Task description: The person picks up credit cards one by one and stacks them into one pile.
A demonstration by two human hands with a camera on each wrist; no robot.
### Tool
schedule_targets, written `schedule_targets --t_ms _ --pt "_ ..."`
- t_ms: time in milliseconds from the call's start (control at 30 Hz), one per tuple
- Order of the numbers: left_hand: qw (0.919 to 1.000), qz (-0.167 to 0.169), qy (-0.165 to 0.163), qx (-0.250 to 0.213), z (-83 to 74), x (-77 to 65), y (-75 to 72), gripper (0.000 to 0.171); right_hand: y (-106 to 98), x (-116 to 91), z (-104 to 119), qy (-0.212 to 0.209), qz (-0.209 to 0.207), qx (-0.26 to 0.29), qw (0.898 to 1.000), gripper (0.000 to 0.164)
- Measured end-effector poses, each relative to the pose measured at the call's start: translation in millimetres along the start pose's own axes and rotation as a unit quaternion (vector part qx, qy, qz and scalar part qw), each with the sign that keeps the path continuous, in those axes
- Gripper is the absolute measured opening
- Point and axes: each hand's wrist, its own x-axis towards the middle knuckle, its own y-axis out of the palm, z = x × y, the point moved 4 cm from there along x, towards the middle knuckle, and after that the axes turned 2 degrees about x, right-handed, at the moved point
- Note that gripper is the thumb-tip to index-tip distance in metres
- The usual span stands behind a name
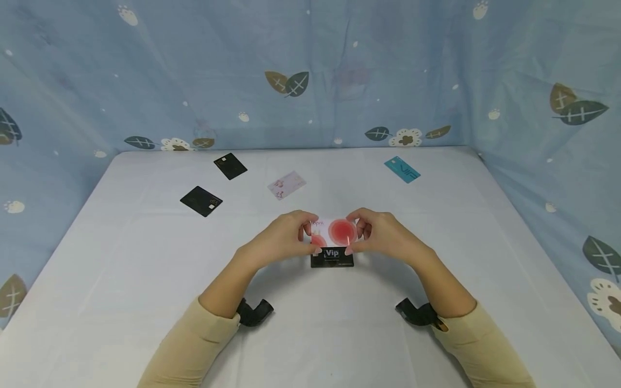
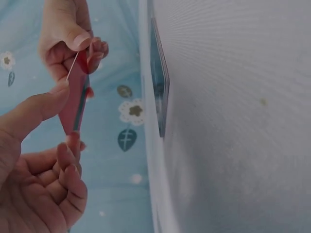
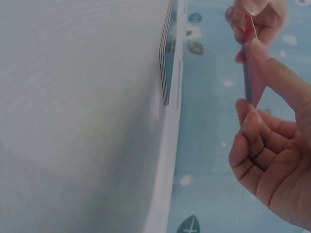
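A white card with red circles (image 1: 335, 233) is pinched by its two short sides between both hands, raised off the table. My left hand (image 1: 286, 237) has thumb and fingers on its left edge; my right hand (image 1: 385, 234) mirrors this on the right edge. Below the held card, a black Vip card (image 1: 332, 261) shows, partly covered by it in the head view. In the left wrist view it tops a thin stack of cards (image 2: 162, 85) lying on the table, and the held card (image 2: 73, 104) is well above that stack.
Two black cards (image 1: 230, 166) lie at the back left of the white table (image 1: 121, 258). A pale pink-patterned card (image 1: 287, 185) lies behind the hands, and a blue VIP card (image 1: 402, 170) at the back right. A blue patterned curtain (image 1: 213, 48) borders the table.
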Motion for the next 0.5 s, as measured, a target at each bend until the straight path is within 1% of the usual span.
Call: schedule_targets --t_ms 33,267,500 --pt "1.0 0.003 0.002 0.002 0.0 -0.1 0.9 0.059 0.6 -0.6 -0.4 0.001 0.003 -0.002 1.0 0.059" --pt "0.9996 0.024 -0.015 -0.003 6.5 0.4 6.6 0.056 5.3 -1.1 -2.7 -0.007 0.049 -0.013 0.999 0.058" --pt "0.9986 0.049 -0.017 0.007 11.6 -0.4 13.2 0.054 11.7 -0.2 -6.3 -0.007 0.08 0.003 0.997 0.057"
